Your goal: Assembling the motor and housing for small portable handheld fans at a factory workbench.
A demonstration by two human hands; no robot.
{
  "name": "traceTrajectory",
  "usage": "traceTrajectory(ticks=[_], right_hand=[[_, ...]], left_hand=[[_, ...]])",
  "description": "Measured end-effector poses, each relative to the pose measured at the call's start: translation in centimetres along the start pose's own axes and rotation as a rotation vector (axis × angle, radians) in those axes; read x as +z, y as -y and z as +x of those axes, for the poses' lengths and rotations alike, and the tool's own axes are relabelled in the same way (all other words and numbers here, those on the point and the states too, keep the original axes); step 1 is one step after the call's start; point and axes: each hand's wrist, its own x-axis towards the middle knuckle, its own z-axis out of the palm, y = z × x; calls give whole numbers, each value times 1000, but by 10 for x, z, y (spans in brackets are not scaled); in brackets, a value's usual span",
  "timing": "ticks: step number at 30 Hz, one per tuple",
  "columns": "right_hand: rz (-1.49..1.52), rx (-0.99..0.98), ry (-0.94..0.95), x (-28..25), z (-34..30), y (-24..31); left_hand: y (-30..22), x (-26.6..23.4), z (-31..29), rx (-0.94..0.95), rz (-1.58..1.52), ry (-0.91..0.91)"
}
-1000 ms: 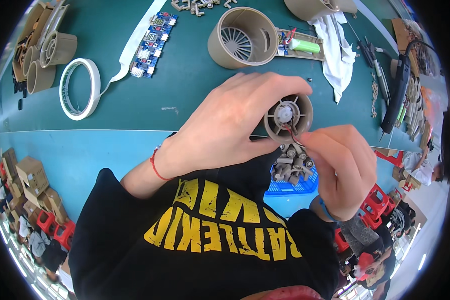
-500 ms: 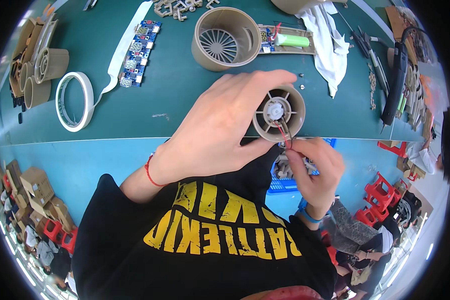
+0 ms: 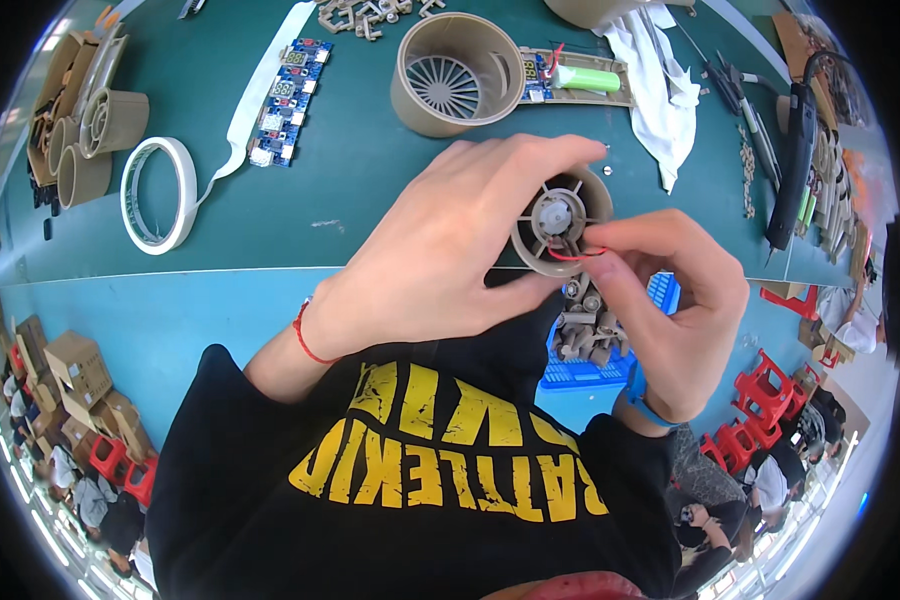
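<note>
The left hand [image 3: 440, 250] wraps closed around a round tan plastic fan housing [image 3: 560, 222], held above the green counter [image 3: 350, 190]. The right hand [image 3: 680, 300] pinches a thin red wire [image 3: 575, 256] at the housing's five o'clock edge. A ribbed tan duct [image 3: 455, 72] stands at twelve o'clock, a white tape roll [image 3: 158, 193] at nine.

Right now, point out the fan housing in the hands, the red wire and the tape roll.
fan housing [image 3: 560, 215], head view, on the grey hub at its centre.
red wire [image 3: 570, 256], head view, on the loop crossing the housing's lower rim.
tape roll [image 3: 182, 192], head view, on its white right edge.
</note>
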Motion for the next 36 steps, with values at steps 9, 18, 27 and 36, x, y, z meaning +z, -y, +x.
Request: traceTrajectory(ticks=[9,18,27,36], right_hand=[[-102,-9,18,7,-7,1],[240,-7,-207,20,-30,-26],[304,-52,-225,32,-33,-41],[350,-85,-256,34,-32,-50]], left_hand=[[-2,-12,6,129,-139,-6],[-20,-20,26,174,137,94],[-19,-17,27,136,98,115],[-25,-26,38,248,244,231]])
